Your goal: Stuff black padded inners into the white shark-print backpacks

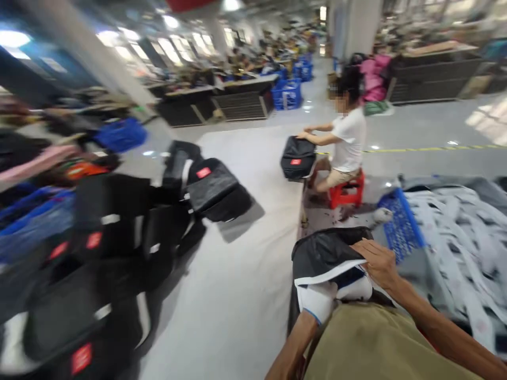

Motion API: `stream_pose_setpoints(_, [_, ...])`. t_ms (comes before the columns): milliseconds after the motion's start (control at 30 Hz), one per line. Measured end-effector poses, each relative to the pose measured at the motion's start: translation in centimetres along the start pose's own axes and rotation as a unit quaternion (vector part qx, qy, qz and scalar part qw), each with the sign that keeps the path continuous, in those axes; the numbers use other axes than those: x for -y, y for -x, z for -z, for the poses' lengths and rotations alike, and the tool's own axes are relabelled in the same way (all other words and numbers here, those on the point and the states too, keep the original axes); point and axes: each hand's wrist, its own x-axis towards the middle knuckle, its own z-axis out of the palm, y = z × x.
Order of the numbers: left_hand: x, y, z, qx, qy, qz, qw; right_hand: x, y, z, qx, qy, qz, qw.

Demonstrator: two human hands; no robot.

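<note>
A black backpack (325, 253) with white trim along its edge rests close against my body at the right side of the white table. My right hand (374, 256) is bare and closed on the upper right part of the fabric, near the trim. In a white glove with a blue cuff, my left hand (317, 302) reaches under the trimmed edge, touching the bag. Its fingers are hidden there. Beside it, a white shape (354, 287) shows in the opening; I cannot tell what it is.
Finished-looking black backpacks (216, 190) with red labels pile up on the left of the white table (229, 295). Across from me a person (350, 132) on a red stool (347, 190) handles another black backpack (298, 158). At right, a blue crate (402, 224) stands beside white-strapped pieces (463, 232).
</note>
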Motion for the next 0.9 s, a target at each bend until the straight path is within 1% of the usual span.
stream_pose_setpoints(33, [-0.8, -0.4, 0.8, 0.009, -0.017, -0.027, 0.999, -0.3, 1.2, 1.3, -0.007, 0.02, -0.031, 0.999])
stream_pose_setpoints(67, [-1.5, -0.7, 1.6, -0.004, -0.032, -0.063, 0.998, -0.6, 2.4, 2.5, -0.015, 0.044, -0.061, 0.997])
stream_pose_setpoints(100, [-2.2, -1.0, 2.5, -0.04, -0.043, -0.108, 0.992, -0.7, 3.6, 3.7, -0.024, 0.068, -0.09, 0.993])
stream_pose_setpoints(133, [-2.9, -1.3, 3.4, -0.096, -0.05, -0.16, 0.981, -0.8, 4.7, 4.7, -0.031, 0.088, -0.123, 0.988])
stream_pose_setpoints(167, [-3.5, -1.7, 4.3, -0.164, -0.055, -0.212, 0.962, -0.9, 5.8, 5.7, -0.042, 0.104, -0.154, 0.982])
stream_pose_setpoints(200, [-4.1, -2.3, 5.2, -0.237, -0.055, -0.254, 0.936, -1.0, 6.7, 6.5, -0.054, 0.114, -0.182, 0.975])
stream_pose_setpoints(233, [-4.6, -3.2, 6.1, -0.303, -0.05, -0.28, 0.91, -1.2, 7.5, 7.2, -0.066, 0.12, -0.205, 0.969])
stream_pose_setpoints(267, [-5.2, -4.3, 6.9, -0.352, -0.037, -0.293, 0.888, -1.5, 8.1, 7.8, -0.078, 0.127, -0.22, 0.964])
stream_pose_setpoints(300, [-5.7, -5.8, 7.6, -0.383, -0.023, -0.294, 0.875, -2.0, 8.6, 8.3, -0.091, 0.135, -0.229, 0.96])
stream_pose_setpoints(333, [-6.1, -7.5, 8.3, -0.4, -0.01, -0.283, 0.872, -2.5, 8.9, 8.7, -0.1, 0.139, -0.235, 0.957])
stream_pose_setpoints(367, [-6.6, -9.5, 8.9, -0.4, 0.0, -0.269, 0.876, -3.2, 9.0, 9.1, -0.104, 0.141, -0.239, 0.955])
stream_pose_setpoints(400, [-6.9, -11.6, 9.3, -0.387, 0.006, -0.259, 0.885, -4.0, 9.0, 9.3, -0.106, 0.14, -0.242, 0.954])
stream_pose_setpoints(500, [-7.7, -17.6, 10.3, -0.326, 0.026, -0.267, 0.907, -7.2, 8.4, 9.3, -0.097, 0.133, -0.258, 0.952])
stream_pose_setpoints(567, [-7.8, -21.1, 10.7, -0.305, 0.057, -0.283, 0.908, -9.7, 8.0, 8.9, -0.084, 0.134, -0.28, 0.947])
stream_pose_setpoints(633, [-7.9, -23.9, 10.9, -0.306, 0.09, -0.278, 0.906, -12.4, 7.5, 8.2, -0.06, 0.134, -0.3, 0.942])
stream_pose_setpoints(700, [-7.7, -26.2, 11.1, -0.31, 0.121, -0.249, 0.91, -15.2, 6.9, 7.6, -0.026, 0.13, -0.317, 0.939])
stream_pose_setpoints(767, [-7.6, -28.4, 11.7, -0.301, 0.158, -0.2, 0.919, -18.2, 5.9, 7.1, 0.02, 0.111, -0.34, 0.934])
stream_pose_setpoints(833, [-7.4, -30.8, 12.7, -0.263, 0.206, -0.149, 0.931, -21.7, 4.6, 6.8, 0.074, 0.07, -0.373, 0.922])
stream_pose_setpoints(900, [-7.4, -33.5, 14.0, -0.203, 0.26, -0.11, 0.938, -25.7, 3.4, 6.3, 0.124, -0.005, -0.428, 0.895])
